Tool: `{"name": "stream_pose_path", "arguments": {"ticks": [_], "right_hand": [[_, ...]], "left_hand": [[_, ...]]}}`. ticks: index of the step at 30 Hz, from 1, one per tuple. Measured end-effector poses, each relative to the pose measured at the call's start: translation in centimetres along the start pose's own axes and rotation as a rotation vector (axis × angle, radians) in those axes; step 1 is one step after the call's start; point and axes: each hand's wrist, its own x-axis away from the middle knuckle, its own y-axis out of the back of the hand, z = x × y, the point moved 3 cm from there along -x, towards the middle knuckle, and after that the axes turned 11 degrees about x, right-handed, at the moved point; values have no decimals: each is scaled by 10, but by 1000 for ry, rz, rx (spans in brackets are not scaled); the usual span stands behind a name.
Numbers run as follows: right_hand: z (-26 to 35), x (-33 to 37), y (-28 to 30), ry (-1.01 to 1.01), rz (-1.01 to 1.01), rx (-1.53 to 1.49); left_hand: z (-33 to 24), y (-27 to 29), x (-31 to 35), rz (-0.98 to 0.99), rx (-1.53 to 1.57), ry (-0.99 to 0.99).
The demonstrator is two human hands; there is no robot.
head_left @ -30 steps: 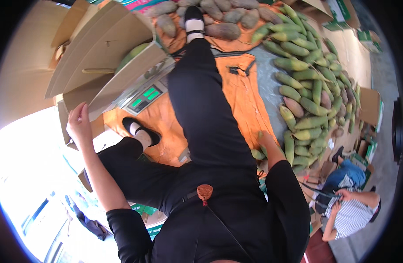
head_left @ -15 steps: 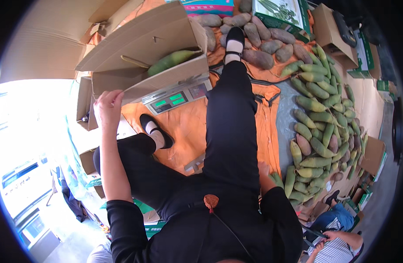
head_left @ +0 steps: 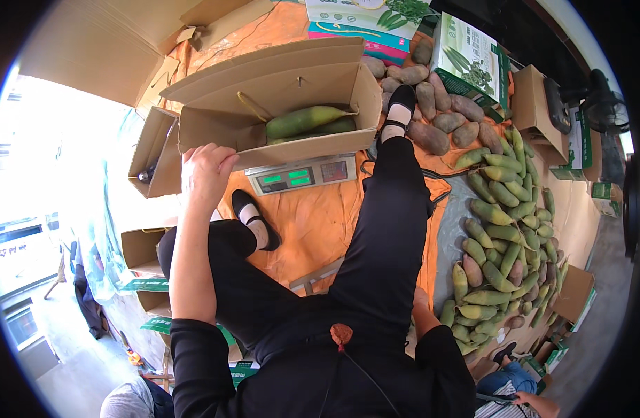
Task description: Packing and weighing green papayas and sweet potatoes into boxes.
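Note:
My left hand [head_left: 207, 171] has its fingers curled over the near left corner of an open cardboard box [head_left: 313, 148]. The box rests on a digital scale [head_left: 299, 175] with lit green displays. Inside lie a long green radish [head_left: 302, 121] and part of a second green radish [head_left: 332, 127]. Low beside my right thigh is my right hand [head_left: 421, 301], mostly hidden by the leg and sleeve. Its fingers do not show. Closest to it is the near edge of a large heap of green radishes [head_left: 497, 268].
Brownish-purple radishes [head_left: 435, 139] lie around my right foot on the orange sheet [head_left: 292, 237]. Behind them stand a printed green-and-white carton [head_left: 472, 59] and more packages. Small cartons [head_left: 142, 251] are at the left. Another person [head_left: 515, 393] sits at the lower right.
The view has shifted, so the box and scale show farther right and more of the box's inside appears, including the second radish. My left hand remains at the box's corner.

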Motion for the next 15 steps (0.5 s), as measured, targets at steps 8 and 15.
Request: {"name": "stream_pose_path", "arguments": {"ticks": [8, 15], "right_hand": [[-109, -52, -80, -372, -216, -585], [-123, -5, 2, -508, -141, -1196]], "left_hand": [[1, -4, -5, 5, 47, -29], [4, 5, 4, 24, 65, 46]]}}
